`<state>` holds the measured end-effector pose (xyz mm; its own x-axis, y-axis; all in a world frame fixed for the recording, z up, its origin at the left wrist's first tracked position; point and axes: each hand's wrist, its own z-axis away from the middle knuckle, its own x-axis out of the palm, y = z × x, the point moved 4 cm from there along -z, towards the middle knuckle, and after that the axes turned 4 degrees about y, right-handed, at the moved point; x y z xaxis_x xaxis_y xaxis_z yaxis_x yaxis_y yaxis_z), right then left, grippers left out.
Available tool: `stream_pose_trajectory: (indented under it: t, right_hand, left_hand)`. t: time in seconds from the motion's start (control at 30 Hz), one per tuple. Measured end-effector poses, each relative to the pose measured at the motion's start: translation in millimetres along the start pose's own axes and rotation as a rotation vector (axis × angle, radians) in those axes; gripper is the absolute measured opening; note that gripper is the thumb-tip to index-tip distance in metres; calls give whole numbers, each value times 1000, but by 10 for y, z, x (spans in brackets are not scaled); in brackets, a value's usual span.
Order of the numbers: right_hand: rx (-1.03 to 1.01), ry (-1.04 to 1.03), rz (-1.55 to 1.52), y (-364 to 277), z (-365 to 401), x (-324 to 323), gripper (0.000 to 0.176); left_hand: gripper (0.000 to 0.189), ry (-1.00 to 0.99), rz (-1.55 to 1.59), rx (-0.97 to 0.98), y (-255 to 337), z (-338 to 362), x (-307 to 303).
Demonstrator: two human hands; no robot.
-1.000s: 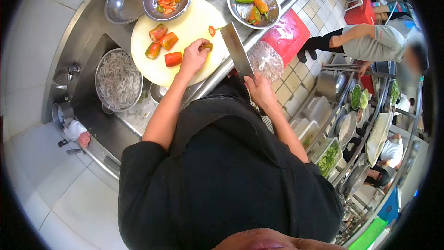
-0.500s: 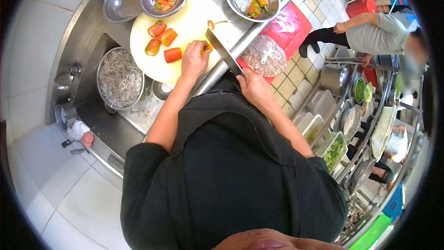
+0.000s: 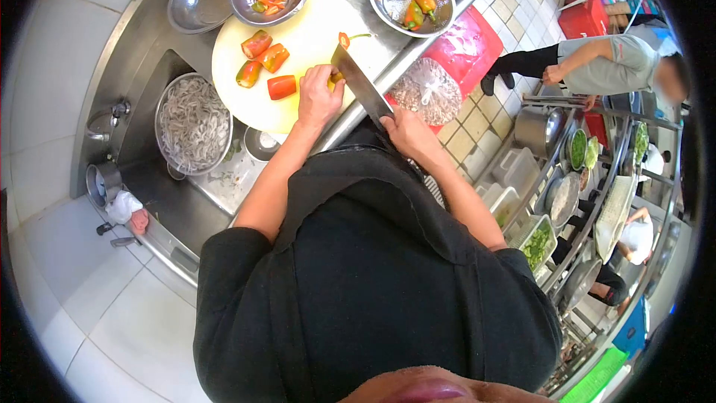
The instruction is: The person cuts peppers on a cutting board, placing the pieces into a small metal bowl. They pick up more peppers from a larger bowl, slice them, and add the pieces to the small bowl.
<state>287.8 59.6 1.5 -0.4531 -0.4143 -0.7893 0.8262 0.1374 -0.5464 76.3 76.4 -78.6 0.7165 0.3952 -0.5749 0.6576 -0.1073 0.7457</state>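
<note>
My right hand (image 3: 409, 133) is wrapped round the handle of a broad-bladed kitchen knife (image 3: 361, 89), whose tip points away over the board's right edge. On the round cutting board (image 3: 328, 19), my left hand (image 3: 319, 97) has its fingers curled down on a pepper (image 3: 336, 77), mostly hidden under them. The blade stands right beside those fingertips. Left of this hand lies a red pepper piece (image 3: 282, 87), with several more red-orange pepper pieces (image 3: 256, 44) behind it. A cut-off pepper top with its green stem (image 3: 344, 40) rests beyond the knife tip.
A steel bowl (image 3: 240, 1) of pepper scraps overlaps the board's far edge. Whole peppers sit in a colander (image 3: 377, 9). The sink holds a bowl of shrimp-like pieces (image 3: 192, 119). A bagged food (image 3: 426, 89) is at the right, near a co-worker (image 3: 604, 60) and a loaded rack (image 3: 570, 231).
The knife blade has turned a little, showing more of its flat side. My left hand stays on the pepper, its thumb more visible. The whole view has shifted slightly.
</note>
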Motion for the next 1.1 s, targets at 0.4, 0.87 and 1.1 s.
stream_pose_trajectory:
  t: [0.4,0.87,1.1]
  right_hand:
    - [-67,20,47,-195,29,-170,25]
    - [168,-112,-61,12,15,-491,34]
    - [203,-22,-126,382,-53,-373,37]
  left_hand:
    - [19,84,57,-18,-114,133,-176]
    - [23,107,-8,40,8,32,-118]
    - [18,-137,-87,68,10,-154,84]
